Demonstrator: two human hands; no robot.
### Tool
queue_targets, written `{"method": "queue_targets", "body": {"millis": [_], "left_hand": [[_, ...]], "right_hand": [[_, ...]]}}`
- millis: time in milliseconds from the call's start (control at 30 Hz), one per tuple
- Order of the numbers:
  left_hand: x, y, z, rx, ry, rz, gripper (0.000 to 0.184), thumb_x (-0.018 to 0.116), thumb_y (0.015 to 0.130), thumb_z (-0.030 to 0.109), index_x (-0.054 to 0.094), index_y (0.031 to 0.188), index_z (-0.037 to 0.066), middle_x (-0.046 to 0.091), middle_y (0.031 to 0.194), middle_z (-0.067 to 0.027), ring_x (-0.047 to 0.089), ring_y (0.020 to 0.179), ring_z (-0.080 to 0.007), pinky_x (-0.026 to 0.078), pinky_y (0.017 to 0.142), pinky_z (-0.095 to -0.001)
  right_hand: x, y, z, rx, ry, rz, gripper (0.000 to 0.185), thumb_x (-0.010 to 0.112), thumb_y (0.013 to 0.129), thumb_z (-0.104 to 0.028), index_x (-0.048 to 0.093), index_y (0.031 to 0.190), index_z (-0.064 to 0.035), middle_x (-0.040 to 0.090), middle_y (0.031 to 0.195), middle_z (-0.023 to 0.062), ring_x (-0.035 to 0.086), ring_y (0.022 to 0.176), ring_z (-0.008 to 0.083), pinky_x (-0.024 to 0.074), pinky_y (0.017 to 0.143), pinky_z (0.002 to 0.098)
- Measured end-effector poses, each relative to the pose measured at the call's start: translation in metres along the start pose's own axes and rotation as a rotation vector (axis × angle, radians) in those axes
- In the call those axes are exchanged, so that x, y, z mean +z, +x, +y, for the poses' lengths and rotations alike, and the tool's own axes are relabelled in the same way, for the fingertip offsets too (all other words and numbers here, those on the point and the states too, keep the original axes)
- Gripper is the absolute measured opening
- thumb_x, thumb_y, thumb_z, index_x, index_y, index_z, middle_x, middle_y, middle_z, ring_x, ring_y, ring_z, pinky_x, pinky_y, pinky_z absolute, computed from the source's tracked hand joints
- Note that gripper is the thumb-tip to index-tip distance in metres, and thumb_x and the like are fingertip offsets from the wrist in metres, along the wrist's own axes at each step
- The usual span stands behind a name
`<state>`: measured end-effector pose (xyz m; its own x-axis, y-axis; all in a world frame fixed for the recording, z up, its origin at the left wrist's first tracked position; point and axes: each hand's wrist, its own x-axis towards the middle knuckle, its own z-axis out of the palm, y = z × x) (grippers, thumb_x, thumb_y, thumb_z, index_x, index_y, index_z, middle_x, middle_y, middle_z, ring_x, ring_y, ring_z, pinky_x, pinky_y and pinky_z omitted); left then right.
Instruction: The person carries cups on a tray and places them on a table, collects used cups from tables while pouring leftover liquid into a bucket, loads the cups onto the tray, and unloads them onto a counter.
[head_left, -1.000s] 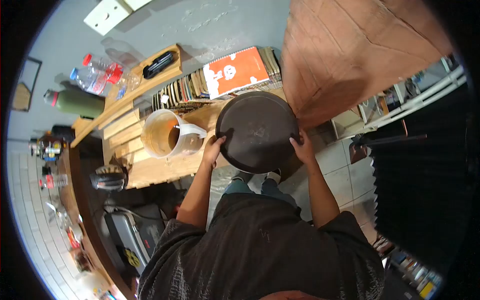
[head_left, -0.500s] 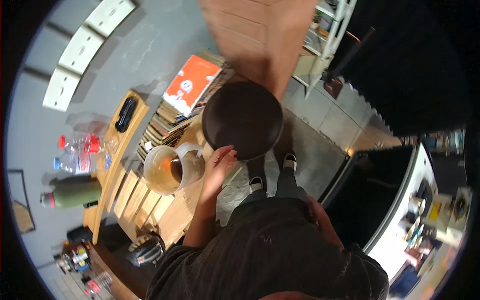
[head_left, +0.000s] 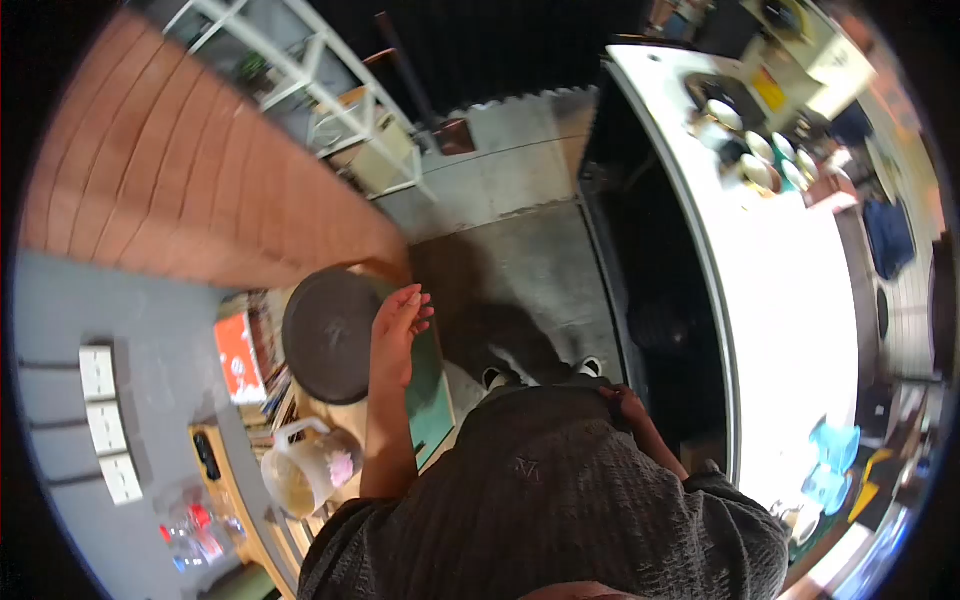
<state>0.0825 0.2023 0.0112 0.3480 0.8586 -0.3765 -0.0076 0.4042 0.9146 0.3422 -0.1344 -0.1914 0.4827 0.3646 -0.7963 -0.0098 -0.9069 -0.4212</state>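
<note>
My left hand (head_left: 402, 325) is raised beside a round dark disc (head_left: 332, 340), which looks like a stool seat or a lid. Its fingers are loosely bent and apart, with nothing in them. Under that arm lies a green board (head_left: 430, 395), partly covered. A translucent plastic jug (head_left: 300, 478) with a handle stands to the left of the forearm. Low at my right side, my right hand (head_left: 627, 407) rests against the dark shirt hem (head_left: 570, 398). Its fingers are too dark and hidden to read.
A brick pillar (head_left: 180, 160) rises at the upper left, with a white metal shelf (head_left: 300, 75) behind it. On the right runs a white counter (head_left: 790, 290) carrying several cups (head_left: 758, 175). Plastic bottles (head_left: 200, 535) and a wooden ledge (head_left: 235, 490) are at the lower left.
The view has swung to the right, bringing the counter further in. My left hand has come away from the disc's near edge to its right side. My right hand stays by my waist.
</note>
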Motion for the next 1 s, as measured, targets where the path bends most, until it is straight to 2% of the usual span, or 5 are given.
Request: {"method": "queue_targets", "body": {"millis": [567,667,767,933,1000], "left_hand": [[0.347,0.005,-0.014,-0.026,0.230,-0.653,0.030,0.059,0.094,0.021,0.059,0.119,0.005,0.064,0.108,-0.0060,0.061,0.095,-0.0136,0.046,0.079,-0.0254],[0.363,0.016,-0.012,-0.049,0.238,-0.696,0.031,0.059,0.094,0.021,0.058,0.120,0.005,0.064,0.107,-0.0059,0.062,0.094,-0.0135,0.046,0.079,-0.0252],[0.375,0.039,-0.014,-0.071,0.236,-0.706,0.030,0.059,0.094,0.021,0.058,0.120,0.005,0.064,0.107,-0.0056,0.061,0.094,-0.0132,0.046,0.079,-0.0250],[0.389,0.091,-0.014,-0.120,0.231,-0.783,0.029,0.058,0.095,0.022,0.059,0.119,0.006,0.064,0.106,-0.0051,0.061,0.093,-0.0126,0.046,0.079,-0.0254],[0.393,0.116,-0.009,-0.132,0.220,-0.829,0.028,0.058,0.095,0.022,0.058,0.119,0.008,0.064,0.107,-0.0050,0.061,0.094,-0.0126,0.046,0.080,-0.0259]], "right_hand": [[0.044,0.082,0.321,-0.331,0.100,0.174,0.055,0.054,0.088,-0.044,0.055,0.126,-0.0046,0.054,0.125,0.0239,0.053,0.112,0.0403,0.0431,0.092,0.0479],[0.065,0.096,0.335,-0.947,0.146,0.620,0.067,0.054,0.081,-0.056,0.057,0.123,-0.0037,0.056,0.123,0.0242,0.056,0.106,0.0431,0.0466,0.085,0.0485],[0.035,0.049,0.293,-0.299,0.431,0.298,0.067,0.055,0.080,-0.055,0.056,0.123,-0.0031,0.053,0.127,0.0249,0.052,0.112,0.0437,0.0439,0.092,0.0456],[0.008,0.026,0.220,-0.528,0.202,0.474,0.039,0.049,0.092,-0.028,0.059,0.121,-0.0042,0.058,0.121,0.0241,0.054,0.111,0.0425,0.0428,0.095,0.0433],[0.002,0.033,0.186,-0.311,0.447,0.445,0.040,0.050,0.092,-0.030,0.058,0.123,-0.0052,0.059,0.120,0.0229,0.056,0.110,0.0391,0.0431,0.095,0.0431]]}}
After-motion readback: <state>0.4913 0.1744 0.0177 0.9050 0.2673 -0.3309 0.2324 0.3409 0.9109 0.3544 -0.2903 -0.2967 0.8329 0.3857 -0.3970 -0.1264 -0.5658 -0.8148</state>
